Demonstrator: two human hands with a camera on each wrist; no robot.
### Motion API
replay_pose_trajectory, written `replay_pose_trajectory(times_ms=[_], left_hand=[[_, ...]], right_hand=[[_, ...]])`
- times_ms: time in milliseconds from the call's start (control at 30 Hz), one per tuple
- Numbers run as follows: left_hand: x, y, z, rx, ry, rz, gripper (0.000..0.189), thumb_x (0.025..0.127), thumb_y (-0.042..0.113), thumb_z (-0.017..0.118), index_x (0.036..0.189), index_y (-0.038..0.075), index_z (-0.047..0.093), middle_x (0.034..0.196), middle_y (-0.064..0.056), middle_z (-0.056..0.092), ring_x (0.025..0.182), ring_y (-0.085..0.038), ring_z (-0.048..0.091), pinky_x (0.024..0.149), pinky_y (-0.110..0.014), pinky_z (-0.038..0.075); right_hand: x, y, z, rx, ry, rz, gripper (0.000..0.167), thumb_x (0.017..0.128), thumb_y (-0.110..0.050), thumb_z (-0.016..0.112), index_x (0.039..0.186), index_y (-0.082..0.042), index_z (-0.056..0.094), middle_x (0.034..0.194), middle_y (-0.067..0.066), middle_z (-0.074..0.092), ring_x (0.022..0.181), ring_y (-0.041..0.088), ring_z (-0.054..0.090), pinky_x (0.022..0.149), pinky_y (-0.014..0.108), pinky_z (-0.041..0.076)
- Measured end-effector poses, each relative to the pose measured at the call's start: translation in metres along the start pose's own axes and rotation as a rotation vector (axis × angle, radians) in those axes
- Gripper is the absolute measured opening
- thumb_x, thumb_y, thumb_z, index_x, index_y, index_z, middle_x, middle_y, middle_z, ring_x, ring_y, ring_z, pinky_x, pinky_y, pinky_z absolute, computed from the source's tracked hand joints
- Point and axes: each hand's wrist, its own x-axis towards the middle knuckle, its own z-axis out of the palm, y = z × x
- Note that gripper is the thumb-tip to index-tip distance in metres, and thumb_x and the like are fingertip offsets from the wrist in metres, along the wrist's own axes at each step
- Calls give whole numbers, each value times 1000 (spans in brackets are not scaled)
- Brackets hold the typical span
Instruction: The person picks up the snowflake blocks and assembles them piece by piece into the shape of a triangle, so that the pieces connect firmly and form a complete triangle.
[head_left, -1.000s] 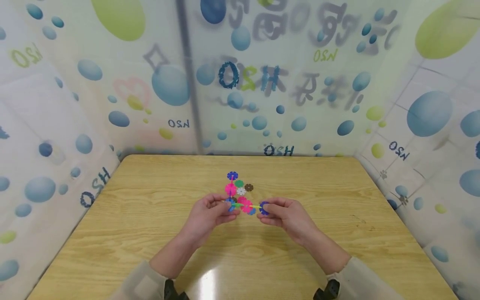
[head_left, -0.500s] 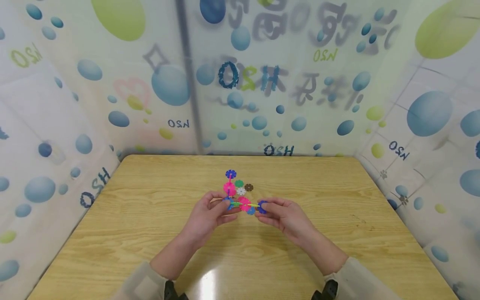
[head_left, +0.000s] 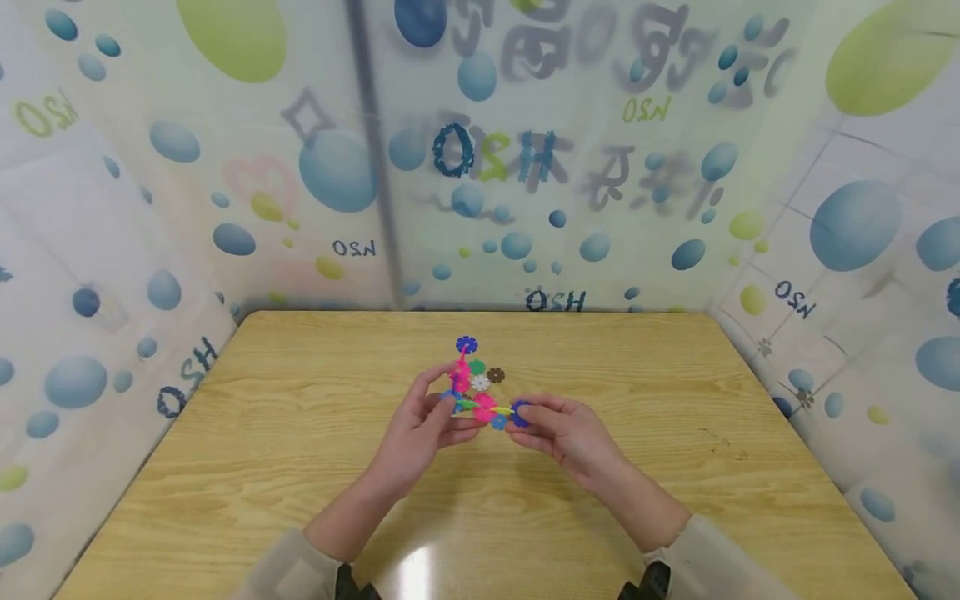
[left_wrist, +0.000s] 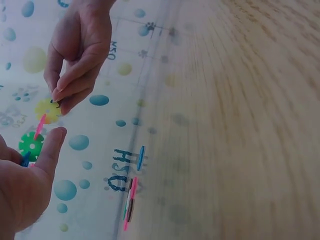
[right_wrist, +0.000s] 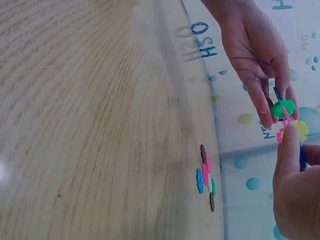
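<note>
My left hand (head_left: 412,433) and right hand (head_left: 581,437) hold up a chain of notched, flower-shaped plastic discs above the table. The left thumb and fingers pinch it at a light blue disc (head_left: 452,399), with the index finger at an upper pink disc (head_left: 461,380). A dark blue disc (head_left: 467,344) tops that branch. Between the hands run a green disc (left_wrist: 31,146), a pink disc (left_wrist: 40,126) and a yellow disc (left_wrist: 47,110). The right thumb and fingers pinch the dark blue disc (head_left: 521,413) at the right end, which they partly hide.
Loose discs lie on the wooden table (head_left: 300,392) behind and below the chain: green (head_left: 477,367), brown (head_left: 496,375), white (head_left: 480,382) and light blue (head_left: 498,422). The right wrist view shows pink discs (right_wrist: 206,170) among them. A patterned curtain (head_left: 517,208) borders the table's far edge.
The left index finger has risen along the chain to the upper pink disc. Both hands and the chain have shifted slightly left. The loose discs lie as before.
</note>
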Motion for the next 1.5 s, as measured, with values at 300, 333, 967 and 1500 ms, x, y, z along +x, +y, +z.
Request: replay_pose_trajectory(times_ms=[300,333,967,1500], left_hand=[[0,-3,3,-32,-1,26,44,117,5,38,156,24,44,139,-25,55,119,-41,77,99,-47,68],[0,-3,4,-39,2,29,43,117,6,41,156,23,43,141,-25,55,119,-41,77,100,-49,67],[5,-7,15,-35,120,56,59,100,-2,75,153,14,53,135,-16,59,109,-27,81,100,-37,67],[2,-13,24,-36,103,106,34,105,0,71,138,-7,65,148,-23,60,114,-26,80,99,-39,67]], right_hand=[[0,0,5,18,19,-10,34,111,-5,62,141,11,63,110,11,78,98,16,82,97,30,67],[0,0,6,22,16,-12,34,111,-5,63,141,11,63,110,10,78,98,16,82,96,30,67],[1,4,15,-48,35,-71,33,109,-6,67,139,9,67,120,17,79,101,17,83,95,30,67],[1,4,18,-98,40,-109,34,109,-6,66,140,9,68,119,15,80,98,16,83,93,30,68]])
